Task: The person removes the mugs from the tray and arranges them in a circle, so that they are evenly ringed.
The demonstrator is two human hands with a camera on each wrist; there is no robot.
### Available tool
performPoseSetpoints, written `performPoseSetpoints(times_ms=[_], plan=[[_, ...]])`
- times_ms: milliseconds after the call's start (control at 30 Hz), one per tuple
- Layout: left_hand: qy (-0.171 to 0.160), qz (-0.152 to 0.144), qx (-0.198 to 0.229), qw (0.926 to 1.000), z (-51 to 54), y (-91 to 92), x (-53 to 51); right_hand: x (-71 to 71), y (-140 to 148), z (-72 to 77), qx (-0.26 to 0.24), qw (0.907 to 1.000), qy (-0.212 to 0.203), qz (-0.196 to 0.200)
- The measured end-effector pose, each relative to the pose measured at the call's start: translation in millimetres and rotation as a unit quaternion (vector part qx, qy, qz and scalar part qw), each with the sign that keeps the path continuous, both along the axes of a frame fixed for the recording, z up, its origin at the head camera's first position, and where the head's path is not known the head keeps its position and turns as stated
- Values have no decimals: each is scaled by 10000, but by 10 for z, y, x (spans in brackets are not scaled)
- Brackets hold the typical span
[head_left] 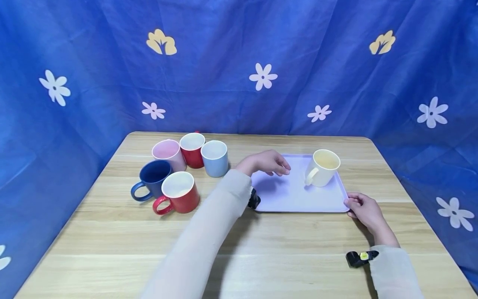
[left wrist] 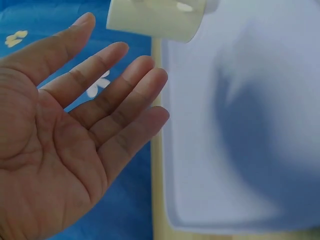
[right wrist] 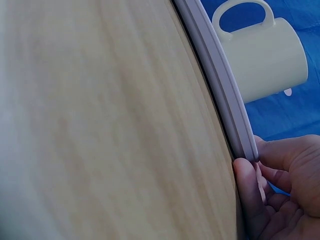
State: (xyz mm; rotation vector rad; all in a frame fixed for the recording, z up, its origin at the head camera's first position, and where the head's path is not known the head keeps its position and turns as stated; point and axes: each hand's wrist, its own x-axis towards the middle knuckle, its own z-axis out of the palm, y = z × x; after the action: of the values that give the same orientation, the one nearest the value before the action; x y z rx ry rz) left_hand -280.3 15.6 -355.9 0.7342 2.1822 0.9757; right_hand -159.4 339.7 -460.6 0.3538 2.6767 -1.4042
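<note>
A pale yellow mug stands upright on the right part of a lavender tray, its handle toward the front left. Over the tray's left half hovers my left hand, fingers relaxed and holding nothing; in the left wrist view its palm is bare and apart from the mug. My right hand pinches the tray's front right corner between thumb and fingers. The right wrist view shows that grip on the tray rim, with the mug beyond it.
Several mugs cluster on the table's left: pink, a red one at the back, light blue, dark blue and another red one in front. A blue flowered curtain hangs behind the wooden table.
</note>
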Motion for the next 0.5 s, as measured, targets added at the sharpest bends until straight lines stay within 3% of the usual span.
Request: performPoseSetpoints(times_ms=[233,500], plan=[[-83,-7,-192,9998,-99,150,-19,-9,5,9,-33,10000,0,4],[159,312,-91,9993,-234,278,-13,-6,-2,14,-16,10000,69,21]])
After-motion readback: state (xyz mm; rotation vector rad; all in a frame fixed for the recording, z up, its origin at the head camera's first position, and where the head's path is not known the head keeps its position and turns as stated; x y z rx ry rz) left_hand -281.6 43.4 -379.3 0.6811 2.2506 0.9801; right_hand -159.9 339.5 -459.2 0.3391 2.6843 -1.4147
